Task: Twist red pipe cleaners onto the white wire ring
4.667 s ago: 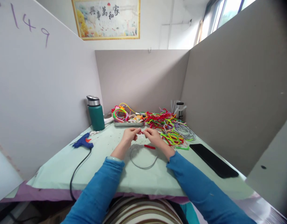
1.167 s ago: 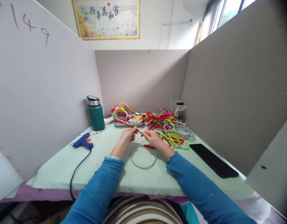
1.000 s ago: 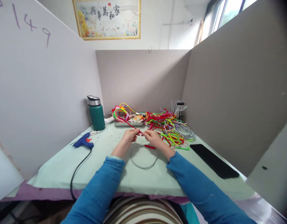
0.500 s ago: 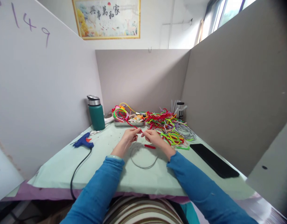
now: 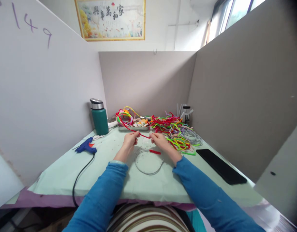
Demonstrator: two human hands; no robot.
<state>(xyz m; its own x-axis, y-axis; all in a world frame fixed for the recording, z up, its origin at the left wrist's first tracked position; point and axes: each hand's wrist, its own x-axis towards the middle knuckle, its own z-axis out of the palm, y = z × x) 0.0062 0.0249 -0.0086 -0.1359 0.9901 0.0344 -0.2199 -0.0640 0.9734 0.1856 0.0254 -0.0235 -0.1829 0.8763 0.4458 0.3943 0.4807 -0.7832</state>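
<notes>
Both hands meet over the middle of the table. My left hand (image 5: 130, 140) and my right hand (image 5: 158, 140) are each pinched on a red pipe cleaner (image 5: 145, 136) stretched between them. Its free end runs up and left toward the tray. Just below the hands a grey wire hoop (image 5: 148, 161) lies on the pale green table cover (image 5: 66, 174), with a short red piece (image 5: 155, 151) at its upper right.
A metal tray (image 5: 132, 128) of bits and a heap of coloured pipe cleaners (image 5: 177, 130) lie at the back. A green flask (image 5: 99, 117) and a blue glue gun (image 5: 86, 147) with its black cord are on the left. A black phone (image 5: 221, 166) is on the right.
My hands have drawn a little apart, and more of the red pipe cleaner now shows between them. Its free end has swung up and left toward the tray.
</notes>
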